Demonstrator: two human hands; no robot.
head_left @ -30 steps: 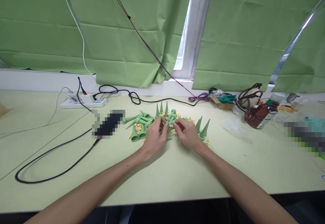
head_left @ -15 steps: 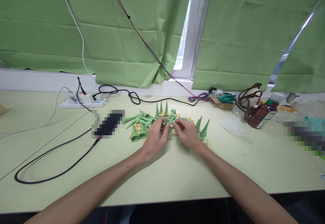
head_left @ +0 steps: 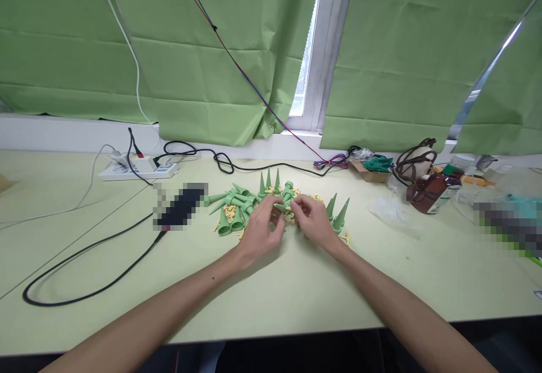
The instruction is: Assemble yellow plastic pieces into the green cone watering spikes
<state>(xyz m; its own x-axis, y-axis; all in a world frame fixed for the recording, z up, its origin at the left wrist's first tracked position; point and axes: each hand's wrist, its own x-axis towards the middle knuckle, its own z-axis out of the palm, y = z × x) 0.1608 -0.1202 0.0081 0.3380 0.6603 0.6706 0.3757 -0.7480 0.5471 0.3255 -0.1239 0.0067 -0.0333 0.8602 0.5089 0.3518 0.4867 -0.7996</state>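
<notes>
A pile of green plastic cones (head_left: 237, 208) and small yellow pieces (head_left: 230, 211) lies in the middle of the pale green table (head_left: 296, 288). My left hand (head_left: 260, 229) curls its fingers round a green cone (head_left: 280, 207) lying sideways at the pile's near edge. My right hand (head_left: 313, 220) meets it there, fingertips pinched against the same cone. Some cones stand upright: two behind the hands (head_left: 269, 181) and two to the right (head_left: 339, 214).
A white power strip (head_left: 138, 168) with black cables (head_left: 84, 260) lies at the back left, beside a blurred dark object (head_left: 181, 206). A brown bottle with a strap (head_left: 429, 189), a small box (head_left: 372, 170) and clear plastic wrap (head_left: 392, 209) sit at the right. Green curtains hang behind.
The two hands have closed together: the right hand moved slightly left and the fingertips now meet on one cone. Nothing else on the table has shifted.
</notes>
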